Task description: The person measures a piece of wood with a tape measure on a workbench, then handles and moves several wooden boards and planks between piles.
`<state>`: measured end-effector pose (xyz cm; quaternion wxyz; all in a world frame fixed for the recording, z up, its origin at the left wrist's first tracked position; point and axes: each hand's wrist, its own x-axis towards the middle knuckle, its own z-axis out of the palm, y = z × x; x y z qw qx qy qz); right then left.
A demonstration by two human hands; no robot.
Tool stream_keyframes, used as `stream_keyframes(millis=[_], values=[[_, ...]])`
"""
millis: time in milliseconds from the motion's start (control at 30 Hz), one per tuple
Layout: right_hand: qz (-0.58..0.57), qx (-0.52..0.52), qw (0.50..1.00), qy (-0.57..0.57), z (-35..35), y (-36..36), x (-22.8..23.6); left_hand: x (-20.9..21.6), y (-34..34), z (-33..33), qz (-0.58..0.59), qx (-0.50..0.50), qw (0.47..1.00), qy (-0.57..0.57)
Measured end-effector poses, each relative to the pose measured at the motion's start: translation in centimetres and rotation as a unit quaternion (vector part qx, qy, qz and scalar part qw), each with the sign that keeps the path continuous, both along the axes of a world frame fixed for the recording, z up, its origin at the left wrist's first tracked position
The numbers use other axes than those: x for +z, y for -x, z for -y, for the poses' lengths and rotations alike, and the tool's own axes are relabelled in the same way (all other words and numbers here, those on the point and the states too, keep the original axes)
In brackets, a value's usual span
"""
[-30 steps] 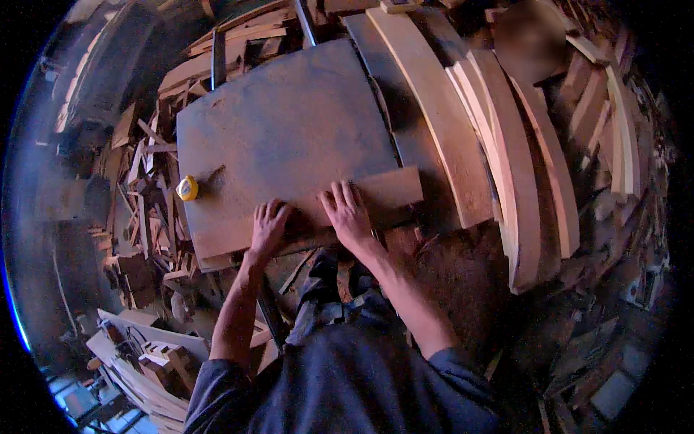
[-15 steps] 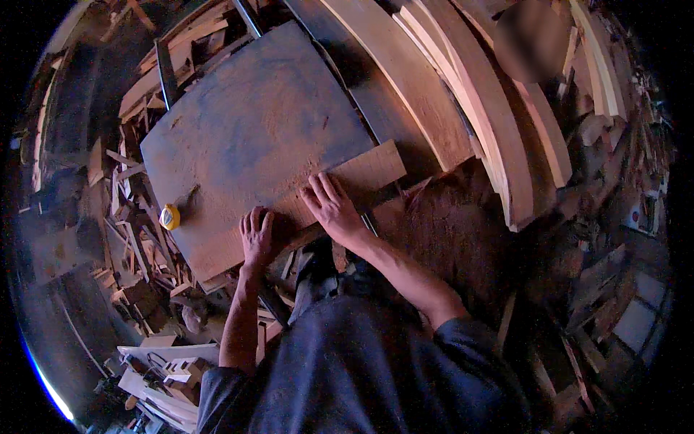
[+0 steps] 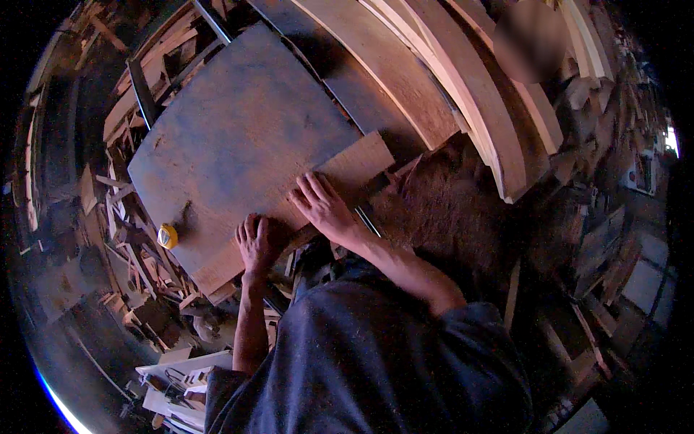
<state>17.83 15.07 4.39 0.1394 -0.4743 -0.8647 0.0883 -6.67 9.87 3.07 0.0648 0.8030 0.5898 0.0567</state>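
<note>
A flat wooden board lies along the near edge of a dusty metal tabletop, its right end jutting past the table's corner. My left hand is on the board's near edge, fingers bent over the top. Farther right, my right hand holds the same edge, its fingers laid across the upper face and slightly apart. Both thumbs are hidden. On the tabletop's left edge sits a small yellow tape measure, apart from my hands.
Long curved timber pieces lie beyond the table at the upper right. Scrap wood is heaped along the left side. Reddish-brown sawdust covers the ground at right. Pale offcuts lie at lower left.
The view has shifted slightly, so the table and the curved timber appear farther left. Both hands stay on the board in nearly the same places.
</note>
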Motion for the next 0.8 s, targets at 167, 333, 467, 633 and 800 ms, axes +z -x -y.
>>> stream_keyframes(millis=[167,333,467,633,800], values=[[-0.007,-0.012,1.0,-0.025,-2.5,1.8,-0.6,-1.6,2.3,-2.3,-0.039,-0.003,0.998,-0.04],[-0.019,-0.015,0.999,-0.045,-4.3,2.6,-2.0,2.1,0.9,-5.0,0.006,-0.007,1.0,0.016],[-0.025,-0.018,0.998,-0.054,-5.1,2.8,-1.4,-1.2,2.9,-5.4,-0.052,-0.008,0.999,-0.013],[-0.024,-0.032,0.998,-0.054,-5.9,3.2,-1.6,-1.9,3.8,-6.1,-0.083,-0.014,0.996,-0.01],[-0.008,-0.011,0.997,-0.08,-5.9,2.9,-3.7,-1.2,2.7,-6.3,-0.04,-0.028,0.999,-0.014]])
